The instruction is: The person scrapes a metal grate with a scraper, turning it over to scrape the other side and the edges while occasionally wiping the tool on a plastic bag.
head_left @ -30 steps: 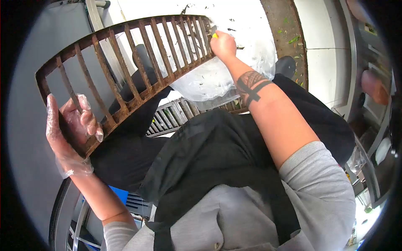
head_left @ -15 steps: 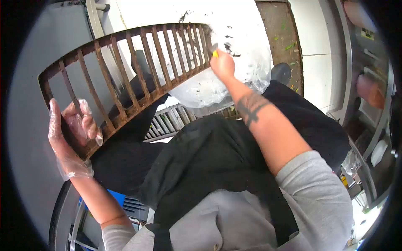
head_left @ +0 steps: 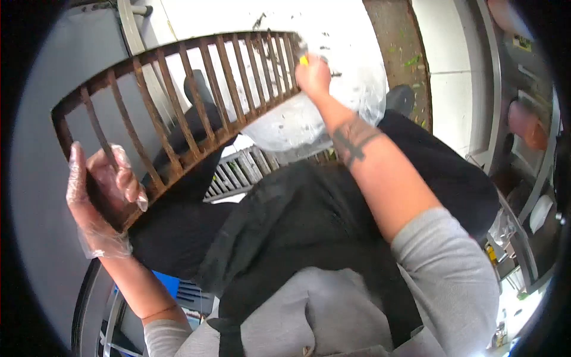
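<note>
A long, rusty metal grate [head_left: 205, 144] with several slats slants across the view, its near-left end raised toward me. My left hand [head_left: 102, 187], in a clear plastic glove, is wrapped around that end, fingers curled over the frame. At the far-right end, my bare right hand [head_left: 315, 77] is closed on a small tool with a yellow part [head_left: 304, 60] showing above the fist. The tool's working end lies against or close to the grate's end bar; its exact shape is blurred. Beneath that end is a white surface wrapped in clear plastic [head_left: 351, 65], sprinkled with dark flakes.
Between my legs, a floor drain grate [head_left: 241, 169] shows below the plastic. A grey panel [head_left: 53, 178] stands along the left side. At right are a brown strip with green bits [head_left: 399, 59], pale tiles [head_left: 449, 107] and metal shelving [head_left: 517, 178].
My right hand has shifted slightly up and left along the grate's end, and the tool has turned in it. The left hand and grate have barely moved.
</note>
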Available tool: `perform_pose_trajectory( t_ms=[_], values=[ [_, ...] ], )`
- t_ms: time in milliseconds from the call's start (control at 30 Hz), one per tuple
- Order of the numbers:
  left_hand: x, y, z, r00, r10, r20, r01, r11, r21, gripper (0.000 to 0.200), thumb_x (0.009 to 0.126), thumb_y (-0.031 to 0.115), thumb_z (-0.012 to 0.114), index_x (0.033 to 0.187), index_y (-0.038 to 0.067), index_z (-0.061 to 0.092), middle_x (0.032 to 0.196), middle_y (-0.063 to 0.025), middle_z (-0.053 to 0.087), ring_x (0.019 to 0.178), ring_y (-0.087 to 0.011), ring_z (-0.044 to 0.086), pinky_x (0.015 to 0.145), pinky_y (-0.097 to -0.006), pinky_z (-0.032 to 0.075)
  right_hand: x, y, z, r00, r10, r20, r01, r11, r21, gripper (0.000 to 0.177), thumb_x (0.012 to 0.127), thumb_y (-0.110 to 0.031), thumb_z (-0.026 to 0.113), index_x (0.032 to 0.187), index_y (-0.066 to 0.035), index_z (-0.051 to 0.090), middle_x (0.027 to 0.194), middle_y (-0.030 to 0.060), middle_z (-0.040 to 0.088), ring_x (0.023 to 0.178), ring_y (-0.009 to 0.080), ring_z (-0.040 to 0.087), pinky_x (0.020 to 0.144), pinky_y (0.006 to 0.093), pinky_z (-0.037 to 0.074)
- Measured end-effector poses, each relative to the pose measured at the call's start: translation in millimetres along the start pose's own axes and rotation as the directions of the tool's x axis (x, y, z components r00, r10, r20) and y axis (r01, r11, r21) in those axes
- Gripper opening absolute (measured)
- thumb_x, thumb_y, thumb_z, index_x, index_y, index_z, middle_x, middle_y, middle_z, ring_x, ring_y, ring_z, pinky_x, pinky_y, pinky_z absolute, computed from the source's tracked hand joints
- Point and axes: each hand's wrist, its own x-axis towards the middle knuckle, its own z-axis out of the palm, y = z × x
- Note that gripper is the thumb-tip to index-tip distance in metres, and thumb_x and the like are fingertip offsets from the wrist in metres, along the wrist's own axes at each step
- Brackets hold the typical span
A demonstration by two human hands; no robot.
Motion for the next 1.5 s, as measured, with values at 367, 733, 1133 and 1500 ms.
perform_pose_trajectory(
  t_ms=[367, 733, 1133, 1500],
  values=[
    [-2, 1, 8, 0.997, 0.052, -0.058, -0.052, 0.999, -0.003, 0.063, 0.111, 0.059, 0.042, 0.092, 0.002, 0.06, 0.065, -0.0048, 0.051, 0.05, -0.0195, 0.055, 0.05, -0.0357, 0.05, 39, -30, 28, 0.983, 0.055, -0.175, -0.021, 0.981, 0.191, 0.033, 0.086, -0.018, 0.066, 0.114, -0.005, 0.077, 0.099, 0.02, 0.078, 0.09, 0.0374, 0.076, 0.081, 0.0453, 0.06],
    [-18, 5, 0, 0.988, 0.064, 0.14, -0.049, 0.993, -0.107, 0.071, 0.11, 0.065, 0.04, 0.104, 0.0, 0.067, 0.076, -0.0106, 0.062, 0.055, -0.0227, 0.062, 0.051, -0.0366, 0.055, 44, -17, -33, 0.655, 0.389, 0.647, -0.61, -0.233, 0.758, 0.017, 0.099, -0.009, 0.062, 0.111, -0.002, 0.052, 0.083, 0.0146, 0.061, 0.065, 0.0218, 0.061, 0.046, 0.0295, 0.04],
    [-22, -24, -2, 0.88, 0.26, 0.398, -0.072, 0.901, -0.428, 0.077, 0.106, 0.06, 0.05, 0.136, -0.011, 0.046, 0.085, -0.0131, 0.059, 0.059, -0.0215, 0.057, 0.048, -0.0334, 0.05, -33, 6, 2, 0.984, -0.057, 0.17, 0.037, 0.992, 0.123, 0.044, 0.087, -0.024, 0.073, 0.125, -0.001, 0.073, 0.103, 0.0197, 0.079, 0.085, 0.0337, 0.076, 0.082, 0.0448, 0.058],
    [-5, -2, -15, 0.881, 0.182, 0.437, -0.017, 0.935, -0.354, 0.076, 0.106, 0.062, 0.05, 0.137, -0.007, 0.045, 0.083, -0.0127, 0.056, 0.06, -0.0164, 0.05, 0.046, -0.0293, 0.041, 12, -33, 16, 0.979, -0.065, 0.195, 0.079, 0.995, -0.065, 0.041, 0.09, -0.019, 0.058, 0.125, -0.007, 0.075, 0.113, 0.0228, 0.076, 0.108, 0.0417, 0.072, 0.094, 0.0497, 0.057]
  ],
)
